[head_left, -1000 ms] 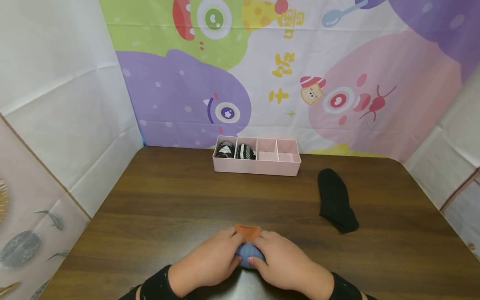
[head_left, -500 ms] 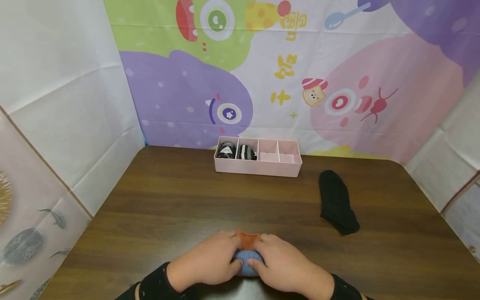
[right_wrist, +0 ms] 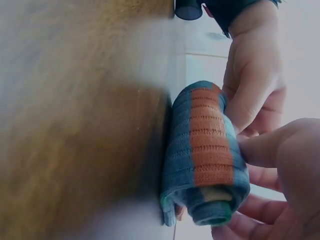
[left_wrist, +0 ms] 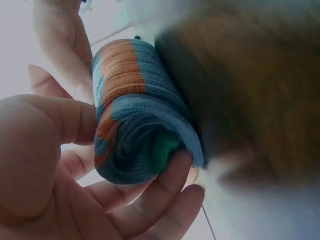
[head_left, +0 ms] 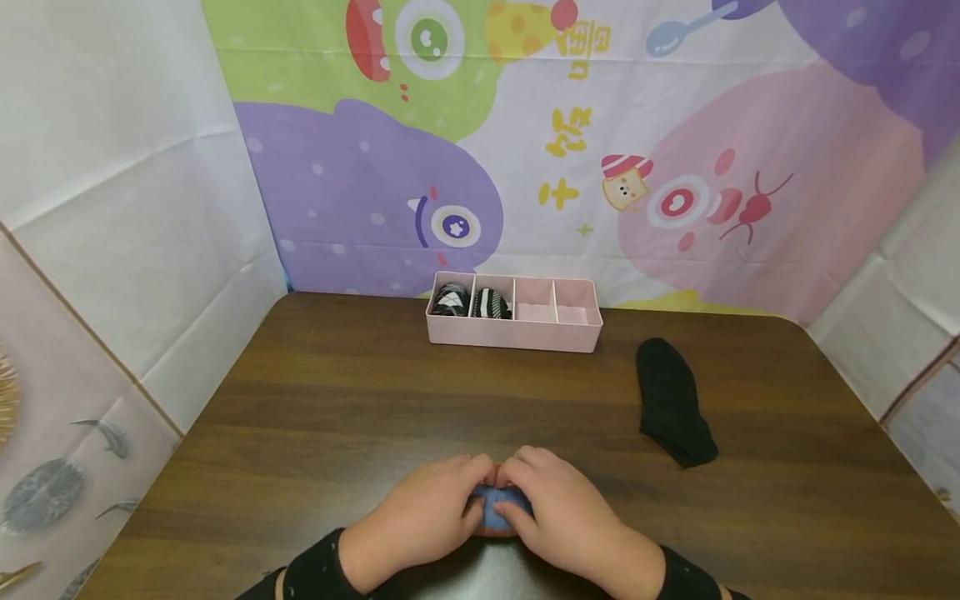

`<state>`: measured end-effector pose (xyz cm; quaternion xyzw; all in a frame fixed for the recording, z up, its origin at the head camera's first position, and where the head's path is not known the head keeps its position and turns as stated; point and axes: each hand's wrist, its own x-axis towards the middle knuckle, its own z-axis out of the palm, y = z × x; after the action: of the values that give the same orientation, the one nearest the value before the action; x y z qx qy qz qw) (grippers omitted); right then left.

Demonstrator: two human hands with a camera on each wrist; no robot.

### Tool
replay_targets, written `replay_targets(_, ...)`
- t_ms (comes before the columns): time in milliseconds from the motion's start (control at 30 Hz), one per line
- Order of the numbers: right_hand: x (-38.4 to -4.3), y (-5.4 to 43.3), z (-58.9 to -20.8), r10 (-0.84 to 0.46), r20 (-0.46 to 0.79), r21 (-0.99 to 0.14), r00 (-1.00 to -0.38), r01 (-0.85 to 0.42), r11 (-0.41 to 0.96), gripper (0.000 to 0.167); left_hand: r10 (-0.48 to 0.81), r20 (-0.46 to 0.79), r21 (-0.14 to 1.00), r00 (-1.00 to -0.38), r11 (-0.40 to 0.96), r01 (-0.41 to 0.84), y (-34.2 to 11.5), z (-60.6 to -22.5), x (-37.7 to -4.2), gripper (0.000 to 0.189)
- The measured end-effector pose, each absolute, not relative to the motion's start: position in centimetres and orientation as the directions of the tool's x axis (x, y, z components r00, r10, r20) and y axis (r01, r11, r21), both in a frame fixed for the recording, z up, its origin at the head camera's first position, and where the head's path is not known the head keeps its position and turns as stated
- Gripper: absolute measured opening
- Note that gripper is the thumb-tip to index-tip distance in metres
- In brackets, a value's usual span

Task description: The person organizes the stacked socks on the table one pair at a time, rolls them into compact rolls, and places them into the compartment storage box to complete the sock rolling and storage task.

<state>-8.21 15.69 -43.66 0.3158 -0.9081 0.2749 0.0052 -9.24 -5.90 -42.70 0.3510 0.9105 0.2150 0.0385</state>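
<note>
A blue-and-orange sock [head_left: 501, 507], rolled into a thick bundle, lies near the front of the table between both hands. My left hand [head_left: 427, 510] grips its left end, thumb on the near side and fingers over the far side. Opposite it, my right hand [head_left: 562, 517] holds the right end in the same way. In the left wrist view the rolled sock [left_wrist: 135, 95] shows ribbed layers and a green part inside, with fingertips at the opening. From the right wrist, the sock's [right_wrist: 210, 145] orange stripe and coiled end are visible.
A black sock [head_left: 675, 404] lies flat on the brown table [head_left: 360, 400] to the right. At the back stands a pink divided box [head_left: 517, 335]; rolled black-and-white socks [head_left: 491, 304] sit in its two left compartments. A printed cloth [head_left: 555, 233] hangs behind.
The orange cuff that stuck out beyond the roll is now mostly out of sight under the fingers. Orange now shows along the bundle's near edge. Both hands' fingers have drawn together over the far side.
</note>
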Motion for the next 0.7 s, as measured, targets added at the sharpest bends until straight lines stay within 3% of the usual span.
replay_targets(100,-8.14,15.62,-43.68,-0.585,0.205,-0.454,-0.784,-0.606,0.653,0.022,0.65,0.078,0.398,-0.756,0.675,0.621,-5.9,-42.69,-9.24,0.004)
replay_targets(300,-8.19,15.54,-43.64,-0.622,0.125,-0.406,-0.773,-0.612,0.679,0.043,0.632,-0.011,0.414,-0.775,0.708,0.572,-5.9,-42.67,-9.58,0.005)
replay_targets(533,-8.01,15.49,-43.67,-0.635,0.116,-0.423,-0.764,-0.616,0.664,0.037,0.608,-0.065,0.468,-0.792,0.719,0.513,-5.98,-42.88,-9.77,0.007)
replay_targets(633,-8.02,15.47,-43.8,-0.634,0.119,-0.433,-0.764,-0.615,0.659,0.033,0.609,-0.015,0.394,-0.793,0.733,0.555,-5.84,-43.0,-9.46,0.006)
replay_targets(700,-7.99,15.46,-43.95,-0.634,0.124,-0.436,-0.764,-0.616,0.657,0.034,0.625,0.038,0.277,-0.78,0.743,0.609,-5.66,-42.95,-9.06,0.008)
